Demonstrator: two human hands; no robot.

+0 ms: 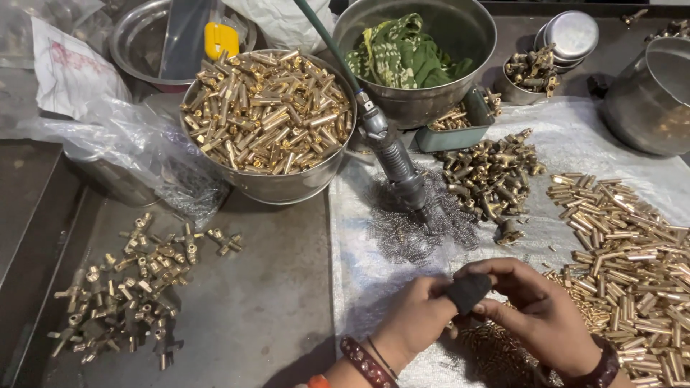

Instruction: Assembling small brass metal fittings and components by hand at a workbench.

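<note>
My left hand (417,316) and my right hand (535,305) meet low in the middle of the view over a white plastic sheet (359,273). Together their fingers pinch a small black piece (468,289), which looks like a dark cap or a scrap of cloth. A heap of tiny brass pins (496,348) lies right under the hands. Just beyond them sits a pile of thin steel springs (413,233). An air tool (392,154) on a green hose rests tip-down on the springs.
A steel bowl of brass tubes (267,115) stands at the back left, a second bowl holding green cloth (413,50) behind it. Loose brass tubes (632,251) spread to the right, darker fittings (492,172) at centre. Assembled brass fittings (133,287) lie at left.
</note>
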